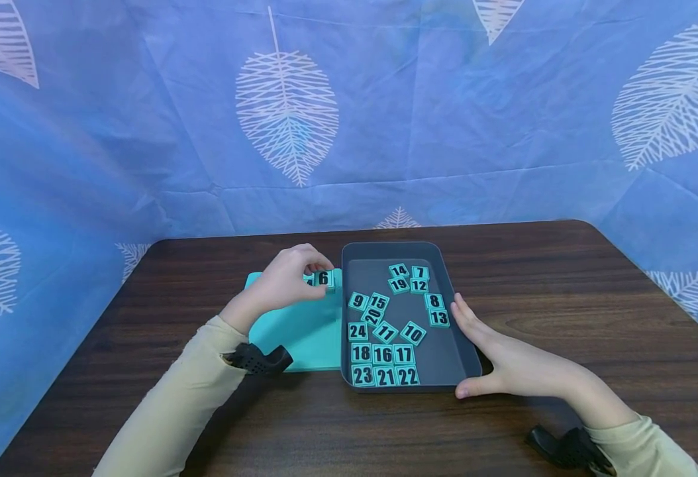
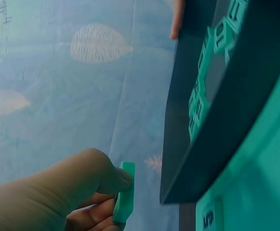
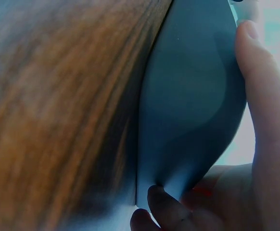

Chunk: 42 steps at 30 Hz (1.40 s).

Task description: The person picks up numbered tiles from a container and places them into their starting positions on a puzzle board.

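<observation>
My left hand (image 1: 292, 278) pinches a teal tile marked 6 (image 1: 323, 278) between thumb and fingers, above the far part of a teal board (image 1: 295, 334). In the left wrist view the tile (image 2: 124, 195) shows edge-on, and a tile marked 5 (image 2: 212, 216) lies on the board below. Against the right side of the dark grey tray (image 1: 453, 344) rests my right hand (image 1: 506, 364), thumb and fingers spread along its wall. Numbered teal tiles, such as 10 (image 1: 412, 333) and 24 (image 1: 357, 331), lie in the tray.
The tray stands directly right of the board, on a dark wooden table (image 1: 540, 285). Behind the table hangs a blue cloth (image 1: 385, 132) with white leaf shapes. Black wrist straps (image 1: 259, 360) sit on both forearms.
</observation>
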Tool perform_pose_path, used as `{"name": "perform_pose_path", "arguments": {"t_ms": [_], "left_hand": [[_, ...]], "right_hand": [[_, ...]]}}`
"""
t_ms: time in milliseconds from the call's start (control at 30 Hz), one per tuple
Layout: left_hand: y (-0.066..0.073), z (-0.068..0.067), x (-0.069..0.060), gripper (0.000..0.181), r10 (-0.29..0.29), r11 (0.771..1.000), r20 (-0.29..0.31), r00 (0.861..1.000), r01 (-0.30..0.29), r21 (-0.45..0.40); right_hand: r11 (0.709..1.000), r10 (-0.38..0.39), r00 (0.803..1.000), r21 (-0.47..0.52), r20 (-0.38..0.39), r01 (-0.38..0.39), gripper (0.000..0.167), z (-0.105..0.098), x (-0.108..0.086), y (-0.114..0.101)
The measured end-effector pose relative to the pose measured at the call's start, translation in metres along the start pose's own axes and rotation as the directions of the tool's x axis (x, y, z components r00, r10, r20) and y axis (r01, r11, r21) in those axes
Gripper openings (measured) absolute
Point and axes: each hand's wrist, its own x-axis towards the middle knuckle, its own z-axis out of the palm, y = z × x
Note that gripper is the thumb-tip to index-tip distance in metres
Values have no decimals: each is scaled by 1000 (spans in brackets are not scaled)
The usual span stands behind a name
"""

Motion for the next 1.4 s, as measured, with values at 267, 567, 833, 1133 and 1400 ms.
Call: {"name": "perform_pose_path", "arguments": {"t_ms": [267,567,833,1133,1400], "left_hand": [[-23,-12,-20,28,-52,998,-13,999,52,22],[-53,-19,-45,29,-146,986,-12,989,147,83],[-74,-21,-61,26,-178,979,-18,984,179,95],[-85,-18,-67,29,-231,969,10,973,229,93],[-90,-14,-70,28,-213,974,23,977,210,89]], "right_hand": [[999,32,999,12,1,-32,113,0,0,0],[1000,4,1000,28,8,-4,111,-1,1,0],[1000,7,1000,23,8,-7,111,-1,0,-1],[999,11,1000,33,15,-12,111,-1,0,-1],[999,12,1000,31,10,-12,111,-1,-1,-1]]}}
